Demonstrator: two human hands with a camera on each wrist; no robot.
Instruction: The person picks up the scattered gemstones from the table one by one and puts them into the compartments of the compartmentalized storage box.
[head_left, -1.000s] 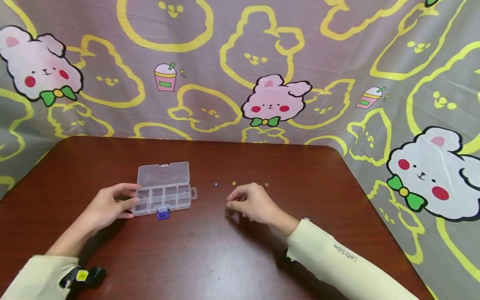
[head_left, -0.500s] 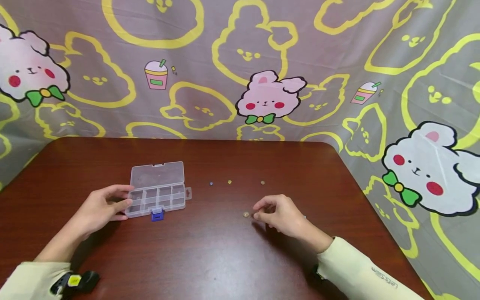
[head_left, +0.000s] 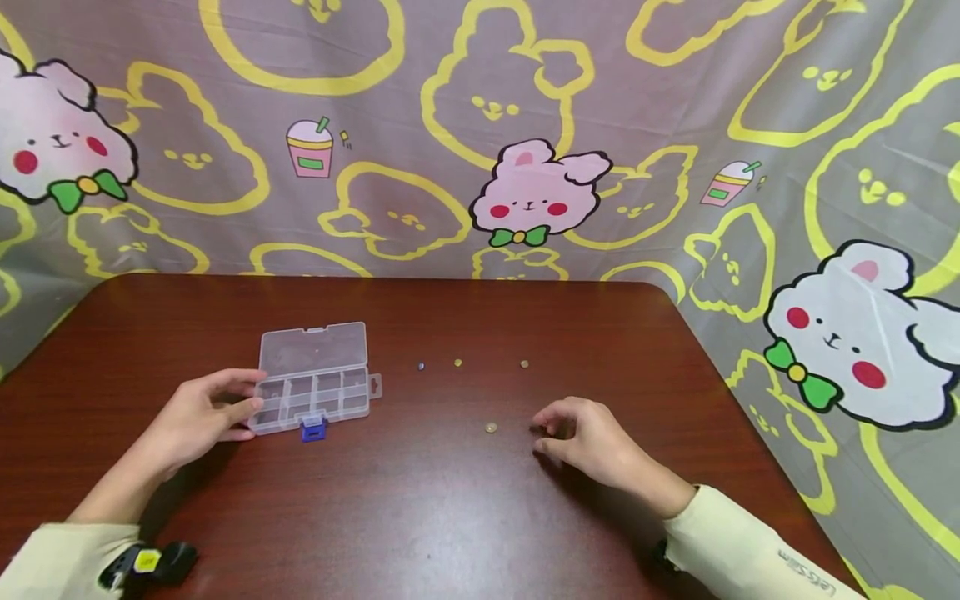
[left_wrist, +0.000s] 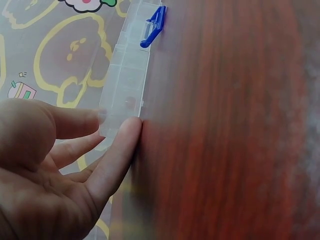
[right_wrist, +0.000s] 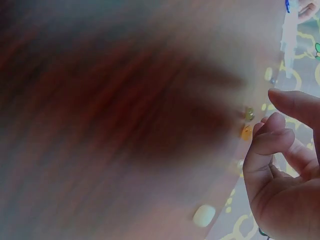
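Observation:
My left hand (head_left: 202, 417) grips the left end of a clear plastic compartment box (head_left: 315, 398), thumb on the near side and fingers behind. The box's lid (head_left: 315, 350) is tipped back, and a blue latch (head_left: 313, 429) hangs at its front. In the left wrist view, the thumb (left_wrist: 120, 152) presses the box edge (left_wrist: 127, 80). To the right, my right hand (head_left: 592, 437) hovers low over the table with fingers loosely bent and nothing between them. A small round gold-toned piece (head_left: 491, 427) lies just left of its fingertips.
Three more tiny pieces lie farther back on the brown table (head_left: 420, 517): a blue one (head_left: 421, 366), a yellow one (head_left: 458, 362) and a brownish one (head_left: 524, 364). A patterned cloth (head_left: 420, 125) hangs behind the table and along its right side.
My right hand has drawn away to the right, leaving the gold-toned piece in sight on the table. The left hand keeps its hold on the box; the head view has shifted slightly.

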